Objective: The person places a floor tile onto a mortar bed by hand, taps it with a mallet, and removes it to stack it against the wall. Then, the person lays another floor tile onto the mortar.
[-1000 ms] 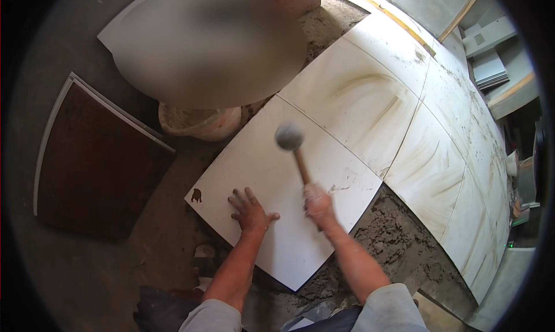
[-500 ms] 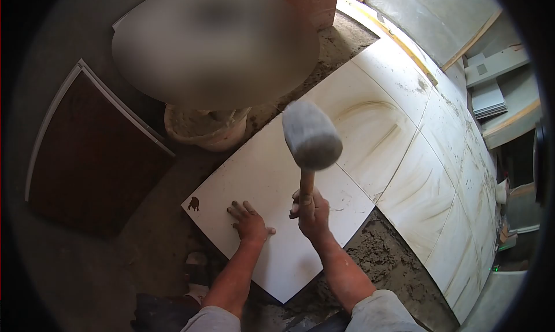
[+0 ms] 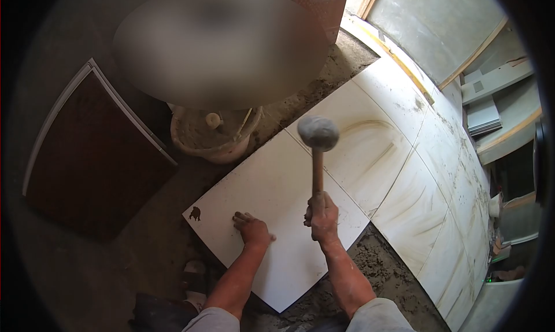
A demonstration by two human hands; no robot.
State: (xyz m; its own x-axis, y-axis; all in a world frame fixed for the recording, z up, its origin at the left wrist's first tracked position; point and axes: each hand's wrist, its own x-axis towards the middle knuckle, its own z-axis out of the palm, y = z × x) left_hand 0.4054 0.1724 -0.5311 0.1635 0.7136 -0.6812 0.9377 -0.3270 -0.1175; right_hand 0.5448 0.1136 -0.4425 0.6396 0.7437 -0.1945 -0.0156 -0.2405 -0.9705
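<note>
My right hand [image 3: 324, 217] is wrapped round the wooden handle of a rubber mallet [image 3: 318, 133]. The mallet's grey head is up, over the far right part of a white floor tile [image 3: 289, 262]. On the tile's left half my left hand [image 3: 252, 229] lies with its fingers spread, holding nothing. A dark brown patch [image 3: 195, 213] marks the tile's left corner. Wet grey mortar [image 3: 384, 259] shows along the tile's right edge. Beyond it, several laid tiles [image 3: 413, 199] carry smears of mortar.
A bucket [image 3: 217, 152] with grey mix and a tool in it stands past the tile's far left edge. A dark brown panel with a white frame [image 3: 95, 164] is at the left. At the far right lies a yellow straightedge [image 3: 407, 66]. A blurred oval covers the top.
The mallet has swung, its head now farther back and seen more end-on. My right hand has shifted slightly right and down. My left hand stays on the tile; the view has tilted slightly.
</note>
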